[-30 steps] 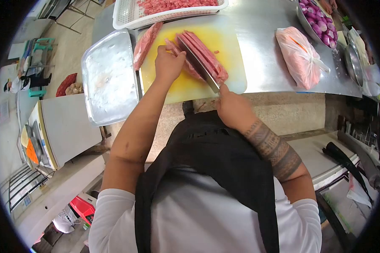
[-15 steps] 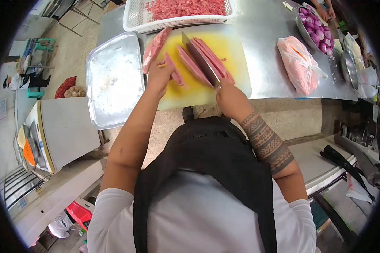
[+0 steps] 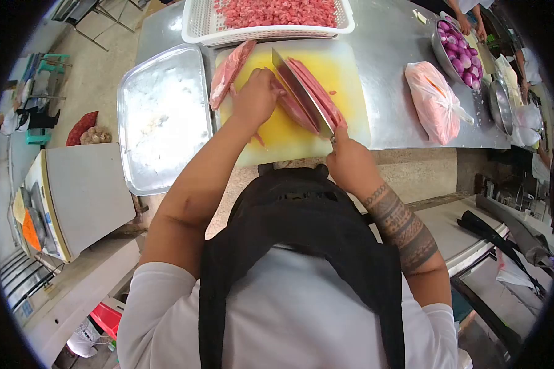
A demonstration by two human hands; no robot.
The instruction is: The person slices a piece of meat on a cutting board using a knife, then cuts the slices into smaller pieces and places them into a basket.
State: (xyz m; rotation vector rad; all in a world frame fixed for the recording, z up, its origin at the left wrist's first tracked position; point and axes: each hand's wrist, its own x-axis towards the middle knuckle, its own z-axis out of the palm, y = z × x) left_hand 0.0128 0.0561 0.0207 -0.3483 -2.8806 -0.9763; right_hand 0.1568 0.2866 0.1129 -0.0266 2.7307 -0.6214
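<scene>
Right hand (image 3: pixel 349 161) is gripping the knife (image 3: pixel 300 92). Left hand (image 3: pixel 256 98), curled, is pinning the meat (image 3: pixel 326 101) on the cutting board (image 3: pixel 345 67), at the blade's 9 o'clock. Knuckles are lying beside the edge, so slipping meat risks a cut.

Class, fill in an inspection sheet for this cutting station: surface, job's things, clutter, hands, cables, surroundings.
Surface: steel table, yellow cutting board at its near edge.
Job's things: knife blade across meat strips on the board.
Clutter: metal tray, white basket of diced meat, pink bag, bowl of onions.
Hands: left hand presses on the strips; right hand grips the knife handle.
Cables: nothing seen.
Surroundings: another person's hands at the table's far end.
</scene>
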